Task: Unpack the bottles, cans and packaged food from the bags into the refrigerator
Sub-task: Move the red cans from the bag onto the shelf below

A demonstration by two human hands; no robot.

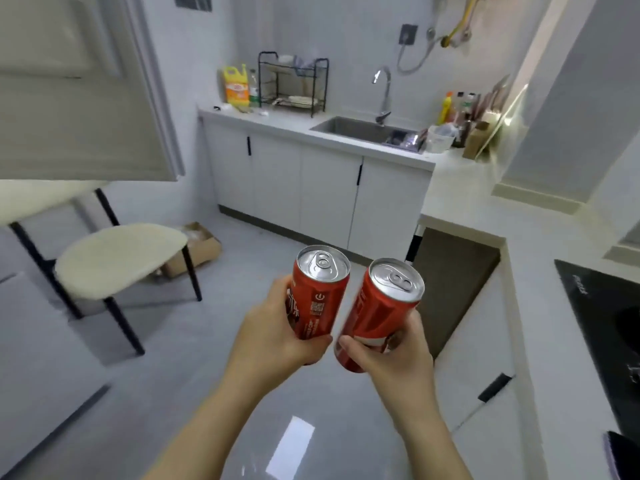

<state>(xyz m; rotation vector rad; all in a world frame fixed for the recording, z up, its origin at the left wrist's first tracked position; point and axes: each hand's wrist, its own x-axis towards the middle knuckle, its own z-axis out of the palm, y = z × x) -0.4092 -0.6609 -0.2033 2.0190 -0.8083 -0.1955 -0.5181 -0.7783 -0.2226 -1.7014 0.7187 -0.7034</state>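
Head cam: left hand (273, 327) grips one red can (317, 292), right hand (391, 348) grips the other red can (379, 315), both up over the floor (194, 375). Tops point away toward the sink (360, 128), long axes leaning apart in a slight V.

Left red can (317, 299): a white power-button symbol and a QR code are printed on its side. Below them runs a column of white lettering, too blurred to read.

Right red can (377, 317): part of a large white script and a white wave band, no word legible.

Yellow detergent jug (236, 85): orange label with a red oval mark, unreadable.

Black cooktop (606, 327): short white brand lettering, blurred.
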